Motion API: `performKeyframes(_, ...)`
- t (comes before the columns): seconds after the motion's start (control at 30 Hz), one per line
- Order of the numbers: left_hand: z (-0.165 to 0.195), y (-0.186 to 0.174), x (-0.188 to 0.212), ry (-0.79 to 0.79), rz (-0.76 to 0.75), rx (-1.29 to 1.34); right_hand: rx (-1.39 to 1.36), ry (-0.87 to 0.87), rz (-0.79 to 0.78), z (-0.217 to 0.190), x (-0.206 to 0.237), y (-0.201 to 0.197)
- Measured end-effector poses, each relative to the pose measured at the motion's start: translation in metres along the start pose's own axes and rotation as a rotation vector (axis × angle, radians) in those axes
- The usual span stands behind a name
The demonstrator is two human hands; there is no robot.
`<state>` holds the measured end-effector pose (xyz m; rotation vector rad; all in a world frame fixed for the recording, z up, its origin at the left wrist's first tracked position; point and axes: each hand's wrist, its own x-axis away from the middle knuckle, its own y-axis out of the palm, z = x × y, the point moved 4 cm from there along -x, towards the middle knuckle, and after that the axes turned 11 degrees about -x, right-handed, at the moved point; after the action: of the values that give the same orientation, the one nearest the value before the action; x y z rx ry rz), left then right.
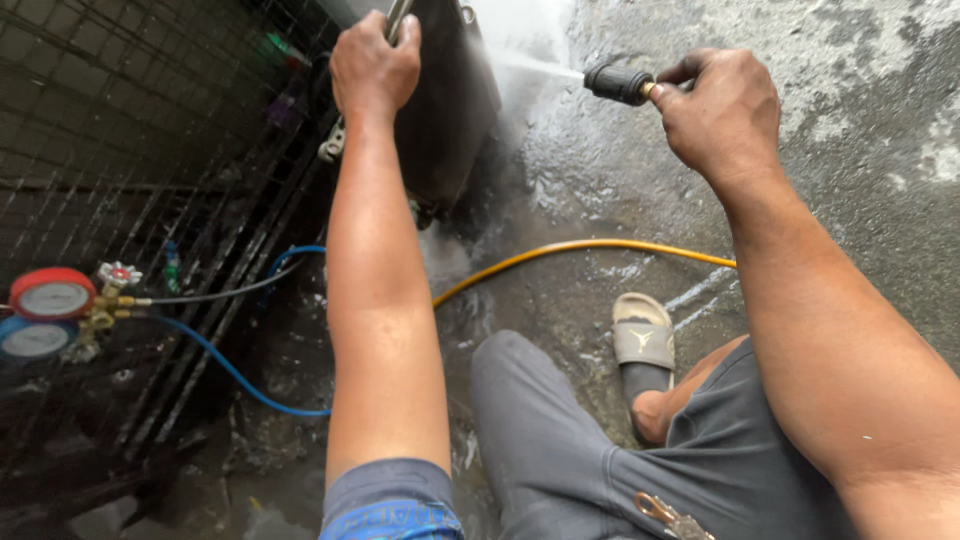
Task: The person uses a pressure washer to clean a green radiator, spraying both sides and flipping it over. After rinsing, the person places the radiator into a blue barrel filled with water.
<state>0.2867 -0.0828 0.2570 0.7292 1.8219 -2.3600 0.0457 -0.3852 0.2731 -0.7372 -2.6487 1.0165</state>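
My left hand [375,62] is shut tight around the top edge of a dark metal box [450,110] that stands on the wet ground [850,150]. It keeps the box from tipping. My right hand [722,108] is wrapped around a spray nozzle [618,83], black with a bit of gold, and a thin jet of water [535,65] shoots from it onto the side of the box, up near the top.

To do this well, I think I should keep the box steady and move the jet slowly, so no dirty spot gets missed. I should keep the water away from my left fingers too, since they sit close to the spray.

A yellow hose [560,252] lies across the ground by my knee and my sandal [643,338]. On my left, a red gauge [52,294] and a blue gauge [30,340] sit with a blue hose [225,365], well away from the jet
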Motion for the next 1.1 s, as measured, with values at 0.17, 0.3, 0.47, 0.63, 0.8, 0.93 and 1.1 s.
performKeyframes(0.17, -0.016, 0.002, -0.006, 0.041, 0.067, -0.128, 0.009, 0.069, -0.014, -0.003, 0.001, 0.008)
performKeyframes(0.3, -0.026, -0.005, 0.027, -0.023, 0.252, -0.424, 0.02, 0.031, -0.012, -0.004, 0.004, 0.01)
performKeyframes(0.47, -0.049, -0.009, 0.037, -0.216, 0.094, -0.218, 0.034, -0.028, -0.003, -0.007, 0.009, 0.008)
performKeyframes(0.63, -0.054, -0.021, 0.027, -0.175, 0.128, -0.181, -0.011, -0.133, 0.034, -0.014, 0.009, 0.004)
performKeyframes(0.8, -0.058, -0.024, 0.035, -0.092, 0.122, -0.132, -0.13, -0.35, 0.125, -0.016, 0.016, -0.002)
performKeyframes(0.93, -0.057, -0.024, 0.035, -0.035, 0.15, -0.112, -0.18, -0.409, 0.163, -0.015, 0.017, -0.005)
performKeyframes(1.1, -0.057, -0.024, 0.035, -0.061, 0.13, -0.114, -0.057, -0.213, 0.087, -0.012, 0.009, 0.004)
